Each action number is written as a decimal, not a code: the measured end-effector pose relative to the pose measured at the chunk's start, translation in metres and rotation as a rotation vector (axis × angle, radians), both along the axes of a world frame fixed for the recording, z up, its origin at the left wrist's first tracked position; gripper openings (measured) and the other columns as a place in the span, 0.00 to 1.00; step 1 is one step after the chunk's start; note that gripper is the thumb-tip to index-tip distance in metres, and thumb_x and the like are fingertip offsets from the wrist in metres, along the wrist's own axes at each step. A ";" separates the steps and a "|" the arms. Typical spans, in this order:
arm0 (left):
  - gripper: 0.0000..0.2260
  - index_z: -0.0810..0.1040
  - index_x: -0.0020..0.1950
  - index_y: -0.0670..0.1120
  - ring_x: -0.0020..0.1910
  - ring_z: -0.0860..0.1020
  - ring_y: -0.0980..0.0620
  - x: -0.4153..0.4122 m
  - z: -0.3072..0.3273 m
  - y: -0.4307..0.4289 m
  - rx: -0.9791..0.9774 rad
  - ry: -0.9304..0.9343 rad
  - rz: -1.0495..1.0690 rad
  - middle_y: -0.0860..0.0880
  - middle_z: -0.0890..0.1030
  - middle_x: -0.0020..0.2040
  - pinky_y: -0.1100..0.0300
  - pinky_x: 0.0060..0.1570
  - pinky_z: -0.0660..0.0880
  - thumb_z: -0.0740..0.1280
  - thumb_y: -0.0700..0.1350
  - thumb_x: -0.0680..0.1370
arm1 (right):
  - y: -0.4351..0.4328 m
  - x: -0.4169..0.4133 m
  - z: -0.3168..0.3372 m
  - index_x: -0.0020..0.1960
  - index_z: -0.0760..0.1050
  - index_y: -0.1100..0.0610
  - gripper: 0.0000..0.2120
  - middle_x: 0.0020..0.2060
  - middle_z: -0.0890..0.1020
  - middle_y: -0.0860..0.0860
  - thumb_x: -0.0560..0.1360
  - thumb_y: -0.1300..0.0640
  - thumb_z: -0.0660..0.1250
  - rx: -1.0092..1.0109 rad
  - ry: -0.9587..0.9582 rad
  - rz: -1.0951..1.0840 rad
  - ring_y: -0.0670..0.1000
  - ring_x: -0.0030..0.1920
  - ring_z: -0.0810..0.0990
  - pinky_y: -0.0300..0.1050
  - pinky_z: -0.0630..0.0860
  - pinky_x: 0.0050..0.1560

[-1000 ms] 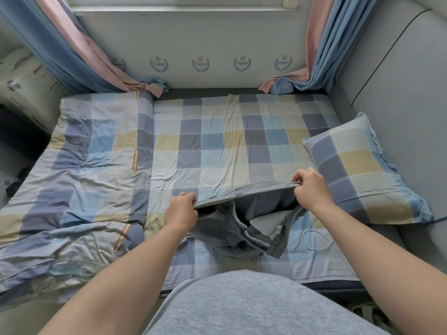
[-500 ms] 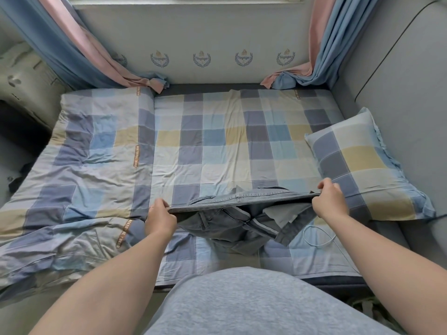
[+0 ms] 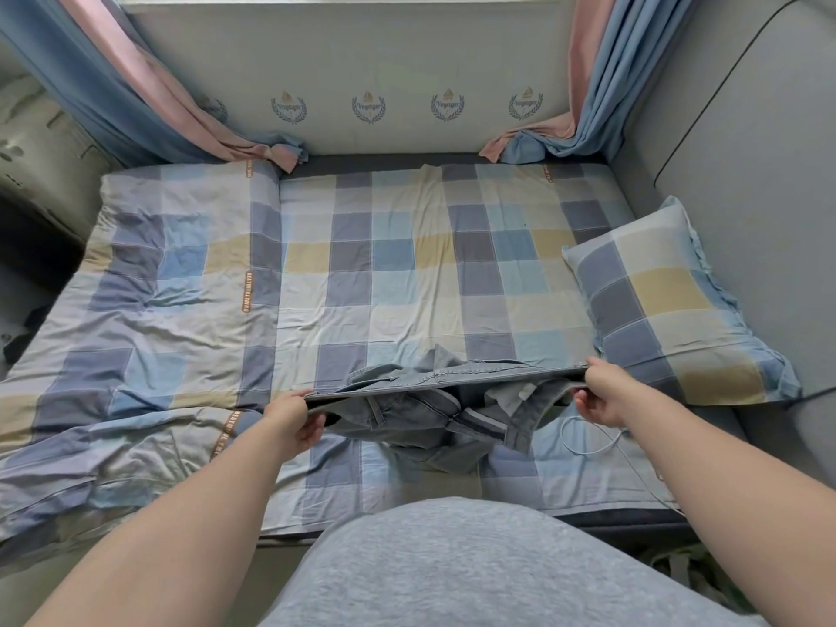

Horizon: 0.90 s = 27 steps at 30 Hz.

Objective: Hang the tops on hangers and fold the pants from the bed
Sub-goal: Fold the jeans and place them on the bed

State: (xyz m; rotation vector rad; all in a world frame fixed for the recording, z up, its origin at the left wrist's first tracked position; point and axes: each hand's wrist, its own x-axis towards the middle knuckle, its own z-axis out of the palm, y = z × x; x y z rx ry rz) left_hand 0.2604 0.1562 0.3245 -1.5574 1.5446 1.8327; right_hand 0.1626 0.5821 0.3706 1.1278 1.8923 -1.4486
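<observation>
A pair of grey denim pants (image 3: 434,400) hangs stretched between my two hands just above the checked bed sheet (image 3: 375,282). My left hand (image 3: 294,414) pinches the left end of the waistband. At the other end, my right hand (image 3: 601,395) grips the fabric. The waistband runs taut and nearly level, while the legs bunch in a crumpled heap below it on the near part of the bed. No tops or hangers are in view.
A checked pillow (image 3: 669,305) lies at the right, against the grey padded wall. A folded checked quilt (image 3: 144,310) covers the left of the bed. A thin white cable (image 3: 588,441) loops on the sheet near my right hand. Curtains hang at both far corners.
My hands have moved apart, pulling the waistband wider and taut. The pants have lifted a little and part of the fabric now flips up behind the waistband.
</observation>
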 end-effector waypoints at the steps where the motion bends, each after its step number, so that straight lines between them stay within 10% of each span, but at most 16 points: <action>1: 0.18 0.79 0.56 0.52 0.26 0.74 0.53 -0.001 0.003 -0.001 0.080 0.012 0.027 0.45 0.80 0.34 0.65 0.25 0.74 0.51 0.38 0.84 | 0.001 -0.001 0.001 0.70 0.67 0.39 0.27 0.27 0.73 0.54 0.82 0.64 0.46 -0.046 0.013 -0.035 0.45 0.21 0.66 0.36 0.73 0.21; 7: 0.22 0.79 0.49 0.47 0.21 0.74 0.55 -0.009 0.016 -0.002 0.267 0.091 0.130 0.48 0.76 0.25 0.64 0.28 0.76 0.47 0.33 0.79 | 0.003 -0.002 0.009 0.46 0.76 0.57 0.12 0.21 0.76 0.54 0.84 0.61 0.55 -0.236 0.029 -0.119 0.46 0.18 0.74 0.39 0.76 0.20; 17: 0.12 0.78 0.57 0.51 0.53 0.80 0.53 -0.037 0.046 0.002 0.135 0.280 -0.003 0.53 0.84 0.53 0.54 0.49 0.71 0.54 0.45 0.83 | 0.003 -0.020 0.037 0.47 0.78 0.54 0.03 0.43 0.86 0.51 0.79 0.58 0.67 -0.359 0.221 0.060 0.53 0.49 0.82 0.50 0.78 0.52; 27: 0.08 0.80 0.55 0.43 0.49 0.79 0.45 -0.137 0.167 -0.002 -0.374 0.687 0.004 0.42 0.82 0.51 0.51 0.55 0.77 0.72 0.36 0.76 | -0.023 -0.102 0.154 0.54 0.77 0.59 0.08 0.49 0.84 0.59 0.76 0.67 0.69 0.172 0.884 0.288 0.60 0.50 0.84 0.57 0.81 0.55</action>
